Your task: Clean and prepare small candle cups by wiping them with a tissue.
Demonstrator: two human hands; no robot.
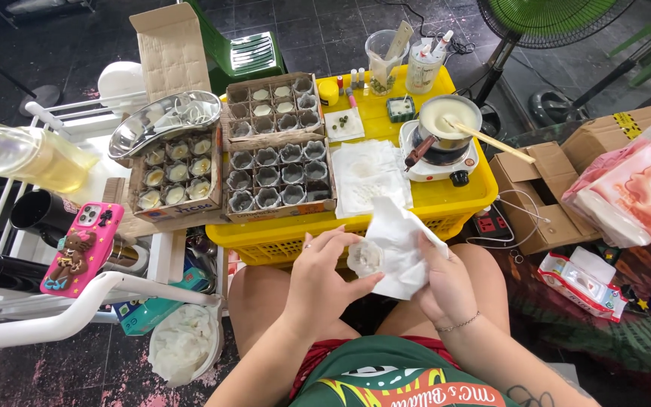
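Wiping a small clear cup, left hand clamped on it over the lap, right hand closed on tissue; filled cups in box, empties in tray left.

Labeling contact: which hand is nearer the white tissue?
Right. The right hand holds the white tissue from beneath; the left hand grips the small clear mould just beside it.

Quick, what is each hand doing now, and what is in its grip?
Left hand: closed on a small clear mould.
Right hand: closed on a white tissue, pressed against the mould.
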